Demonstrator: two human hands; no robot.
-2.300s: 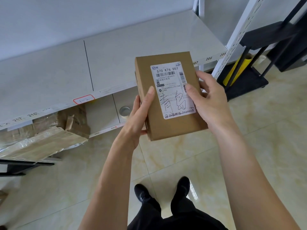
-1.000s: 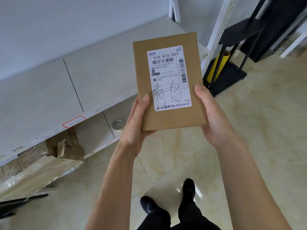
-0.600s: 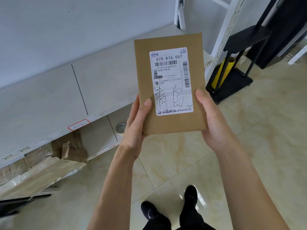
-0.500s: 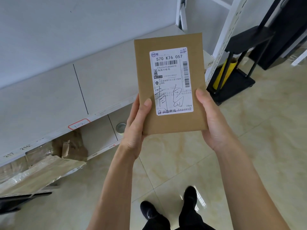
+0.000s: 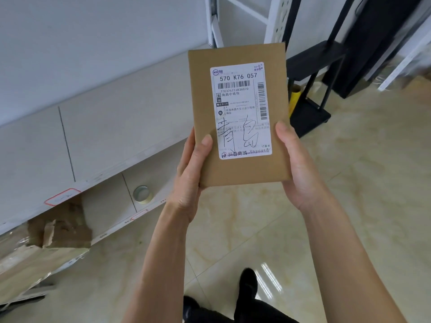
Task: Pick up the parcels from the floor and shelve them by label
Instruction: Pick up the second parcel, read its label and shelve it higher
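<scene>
A flat brown cardboard parcel (image 5: 203, 94) is held upright in front of me, its face toward the camera. Its white shipping label (image 5: 240, 108) reads 570 K76 057, with a barcode and large handwritten characters. My left hand (image 5: 189, 173) grips the lower left edge, thumb on the front. My right hand (image 5: 298, 169) holds the lower right edge, thumb along the side. The parcel hovers over the front edge of a pale grey shelf (image 5: 116, 127) and the tiled floor.
The shelf's front strip carries a red-outlined tag (image 5: 61, 196). On the lower shelf lie a tape roll (image 5: 141, 193) and torn cardboard (image 5: 58, 227). A white slotted upright (image 5: 276, 19) and a black stand (image 5: 312, 108) with a yellow roll (image 5: 294, 101) are at right. My black shoes (image 5: 247, 283) are below.
The parcel was raised and tilted upright facing me; my thumbs slid to its lower edges. In the last half second it has barely moved while the view has shifted slightly.
</scene>
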